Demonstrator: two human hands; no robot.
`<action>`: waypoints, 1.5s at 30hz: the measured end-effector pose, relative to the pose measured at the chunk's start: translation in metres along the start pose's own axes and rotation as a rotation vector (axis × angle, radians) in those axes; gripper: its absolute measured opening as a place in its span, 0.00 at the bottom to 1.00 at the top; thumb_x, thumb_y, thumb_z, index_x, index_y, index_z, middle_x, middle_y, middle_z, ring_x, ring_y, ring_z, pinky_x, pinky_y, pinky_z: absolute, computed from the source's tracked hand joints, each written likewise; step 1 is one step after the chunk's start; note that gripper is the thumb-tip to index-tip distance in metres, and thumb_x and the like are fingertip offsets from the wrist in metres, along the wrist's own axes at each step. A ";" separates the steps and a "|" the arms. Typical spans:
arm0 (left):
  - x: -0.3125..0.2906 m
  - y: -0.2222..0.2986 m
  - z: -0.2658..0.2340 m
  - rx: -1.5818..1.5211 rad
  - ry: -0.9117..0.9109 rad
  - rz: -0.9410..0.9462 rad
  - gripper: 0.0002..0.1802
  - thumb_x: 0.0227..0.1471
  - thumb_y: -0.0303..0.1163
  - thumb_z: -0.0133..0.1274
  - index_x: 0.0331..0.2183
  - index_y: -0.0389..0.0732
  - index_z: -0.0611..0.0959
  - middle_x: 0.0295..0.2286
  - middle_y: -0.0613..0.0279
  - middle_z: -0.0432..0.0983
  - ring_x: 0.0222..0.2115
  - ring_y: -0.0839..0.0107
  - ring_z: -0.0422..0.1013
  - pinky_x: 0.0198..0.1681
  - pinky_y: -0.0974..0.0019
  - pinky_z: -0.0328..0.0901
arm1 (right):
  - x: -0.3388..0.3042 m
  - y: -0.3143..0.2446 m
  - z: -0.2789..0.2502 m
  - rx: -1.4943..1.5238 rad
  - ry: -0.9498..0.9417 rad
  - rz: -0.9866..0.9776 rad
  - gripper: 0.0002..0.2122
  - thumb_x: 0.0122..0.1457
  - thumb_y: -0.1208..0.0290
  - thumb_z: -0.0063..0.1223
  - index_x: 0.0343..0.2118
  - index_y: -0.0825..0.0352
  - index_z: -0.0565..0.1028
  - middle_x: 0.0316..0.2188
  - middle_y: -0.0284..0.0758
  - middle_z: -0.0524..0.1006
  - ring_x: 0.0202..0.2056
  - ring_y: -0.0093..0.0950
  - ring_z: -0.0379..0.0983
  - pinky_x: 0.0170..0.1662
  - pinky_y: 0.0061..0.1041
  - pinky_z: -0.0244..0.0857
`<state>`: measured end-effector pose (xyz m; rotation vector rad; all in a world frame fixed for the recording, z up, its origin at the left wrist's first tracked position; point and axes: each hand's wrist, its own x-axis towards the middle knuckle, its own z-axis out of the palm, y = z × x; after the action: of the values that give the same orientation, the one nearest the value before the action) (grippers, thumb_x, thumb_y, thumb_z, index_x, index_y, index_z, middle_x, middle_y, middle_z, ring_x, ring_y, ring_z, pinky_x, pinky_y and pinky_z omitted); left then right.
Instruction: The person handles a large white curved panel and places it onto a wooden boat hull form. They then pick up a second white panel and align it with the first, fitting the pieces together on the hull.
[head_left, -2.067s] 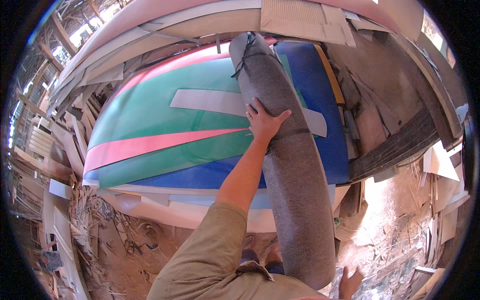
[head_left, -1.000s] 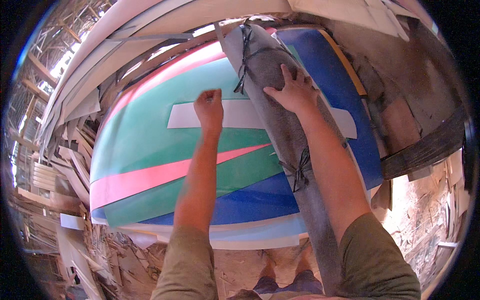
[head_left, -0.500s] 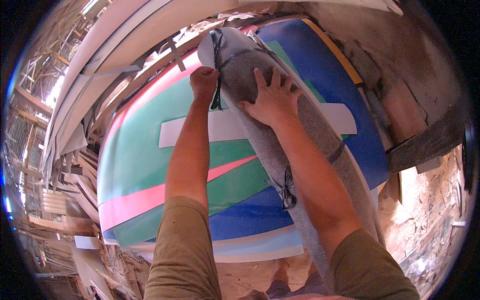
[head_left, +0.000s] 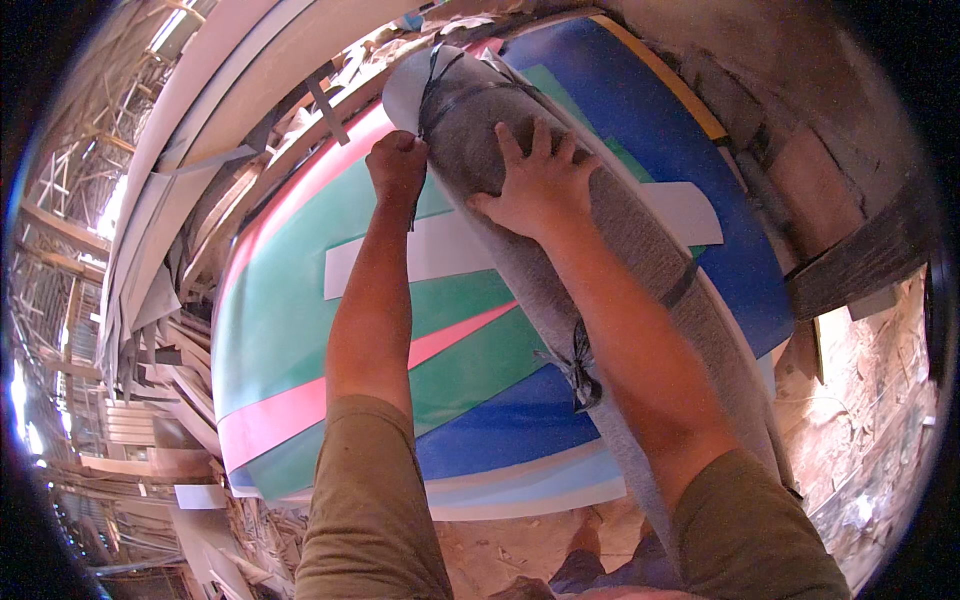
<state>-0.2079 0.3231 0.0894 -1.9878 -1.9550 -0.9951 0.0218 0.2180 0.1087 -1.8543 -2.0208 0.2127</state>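
Grey roll [head_left: 628,238]: looks bulky, probably fairly heavy along its length; surface seems felt-like, so slipping unlikely. Judged soft outside, firm when wound, apt to sag if lifted at one end only. Not fragile; the thin ties look weaker than the roll, so better held around its body, one hand toward each end, than by them.

Position: lies slantwise across the stacked coloured sheets [head_left: 285,300] and over a pale strip [head_left: 425,255]; near end passes behind the right sleeve [head_left: 745,520], extent there not visible.

Right hand [head_left: 543,185]: open, fingers spread, palm down on top of the roll below its far end. Left hand [head_left: 397,165]: closed in a fist just left of the far end, apparently gripping the black cord [head_left: 482,93] that circles it. Second tie [head_left: 582,368], knotted, sits farther down the roll, apart from both hands.
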 end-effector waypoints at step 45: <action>0.006 0.031 -0.003 0.245 -0.030 -0.190 0.15 0.35 0.37 0.60 0.26 0.37 0.83 0.28 0.47 0.80 0.33 0.51 0.78 0.41 0.54 0.71 | 0.008 0.005 -0.003 0.012 -0.004 0.012 0.46 0.46 0.37 0.54 0.66 0.49 0.50 0.66 0.47 0.48 0.63 0.56 0.47 0.56 0.66 0.46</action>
<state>-0.1803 0.3230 0.1045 -1.7214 -2.1946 -0.7242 0.0270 0.2257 0.1110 -1.8610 -2.0074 0.2312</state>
